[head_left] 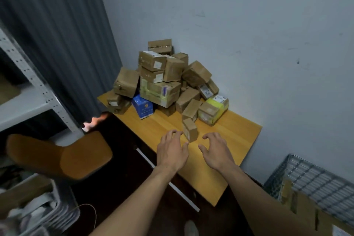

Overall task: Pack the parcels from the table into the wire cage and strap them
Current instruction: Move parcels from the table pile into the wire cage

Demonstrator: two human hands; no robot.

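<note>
A heap of parcels (162, 82) is seen piled at the centre of the frame, at the far end of a wooden worktop (235, 140) set against a pale wall (249, 15). Most are plain brown cartons; a blue box (142, 108) is lodged at the heap's lower left and a yellow-green parcel (214, 109) at its lower right. One small brown parcel (189, 129) stands tilted and blurred at the near edge of the heap, just below centre.

Both hands are held out over the worktop on either side of this small parcel. The left hand (172, 149) is spread wide with curved fingers (177, 133) just beside the parcel's left face — whether it is touched cannot be told. The right hand (216, 151) is likewise opened wide and clawed, a little apart from the parcel, and nothing is held.

The wire cage (316, 176) is placed at the lower right of the frame, with flattened cardboard (306, 209) against its near side. An orange chair (76, 155) is seen at the lower left, a grey curtain (57, 34) at the upper left, and a metal shelf (28, 82) at the left edge.
</note>
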